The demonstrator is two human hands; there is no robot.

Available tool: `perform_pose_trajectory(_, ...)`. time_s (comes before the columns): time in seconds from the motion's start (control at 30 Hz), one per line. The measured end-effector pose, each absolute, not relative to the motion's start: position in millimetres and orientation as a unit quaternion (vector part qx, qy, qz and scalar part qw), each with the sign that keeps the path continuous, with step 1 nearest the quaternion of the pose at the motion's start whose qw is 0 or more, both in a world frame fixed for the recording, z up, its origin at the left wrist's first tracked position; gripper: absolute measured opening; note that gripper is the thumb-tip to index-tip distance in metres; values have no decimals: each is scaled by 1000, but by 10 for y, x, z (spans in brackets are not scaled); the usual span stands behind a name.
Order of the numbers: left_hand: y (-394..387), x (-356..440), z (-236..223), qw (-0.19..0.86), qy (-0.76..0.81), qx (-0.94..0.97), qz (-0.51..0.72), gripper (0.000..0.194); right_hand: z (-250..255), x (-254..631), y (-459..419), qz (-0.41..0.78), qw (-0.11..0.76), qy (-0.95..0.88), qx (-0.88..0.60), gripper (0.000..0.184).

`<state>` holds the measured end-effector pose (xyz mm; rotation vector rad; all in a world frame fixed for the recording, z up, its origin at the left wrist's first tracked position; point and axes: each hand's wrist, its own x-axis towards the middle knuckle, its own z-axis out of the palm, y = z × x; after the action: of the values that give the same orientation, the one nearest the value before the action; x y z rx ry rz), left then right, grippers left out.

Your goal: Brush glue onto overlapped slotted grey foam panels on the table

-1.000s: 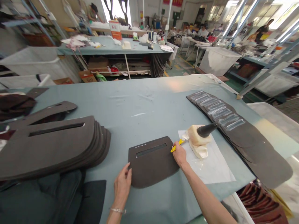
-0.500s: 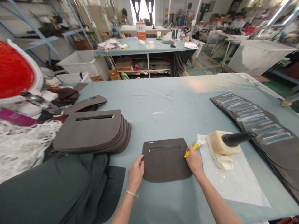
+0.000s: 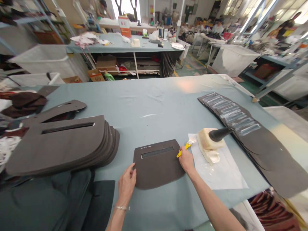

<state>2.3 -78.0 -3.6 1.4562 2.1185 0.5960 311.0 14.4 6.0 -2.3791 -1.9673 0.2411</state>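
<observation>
A single dark brown cut piece (image 3: 157, 163) with a narrow slot lies flat on the grey-blue table (image 3: 154, 99) in front of me. My left hand (image 3: 126, 183) rests on its left edge, fingers stretched along the piece. My right hand (image 3: 185, 159) sits at the piece's right edge, closed on a small yellow-handled brush (image 3: 185, 147) whose bristles point toward a glue bottle (image 3: 211, 138) lying on a white sheet (image 3: 218, 165).
A stack of the same slotted brown pieces (image 3: 64, 144) lies at the left. A fanned row of pieces with shiny strips (image 3: 243, 128) runs along the right. Dark cloth (image 3: 48, 199) covers the near left. Other tables, bins and people stand behind.
The view swung left and then back right. Both hands stay at the edges of the single brown piece, with the brush still in my right hand.
</observation>
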Motion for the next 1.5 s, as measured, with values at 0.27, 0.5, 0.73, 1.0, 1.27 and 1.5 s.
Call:
perform_pose_trajectory(0.27, -764, 12, -53, 248, 785, 532, 196, 39, 76, 3117, 145, 89, 23, -632, -770, 14)
perform_pose_trajectory(0.5, -762, 21, -5, 245, 780, 532, 222, 39, 44, 3108, 140, 68, 22, -644, -762, 11)
perform_pose_trajectory(0.73, -767, 20, -19, 252, 775, 528, 241, 39, 16, 3118, 150, 55, 9, -651, -757, 13)
perform_pose_trajectory(1.0, -728, 140, 2, 194, 788, 542, 219, 37, 127, 3064, 169, 19, -9, -670, -742, 15)
perform_pose_trajectory(1.27, -1105, -289, 945, 28, 820, 529, 219, 38, 144, 3186, 126, -46, 86, -706, -701, 21)
perform_pose_trajectory(1.5, -1989, -1478, 1468, -17, 914, 378, 147, 22, 282, 2757, -143, 24, 254, -730, -634, 44)
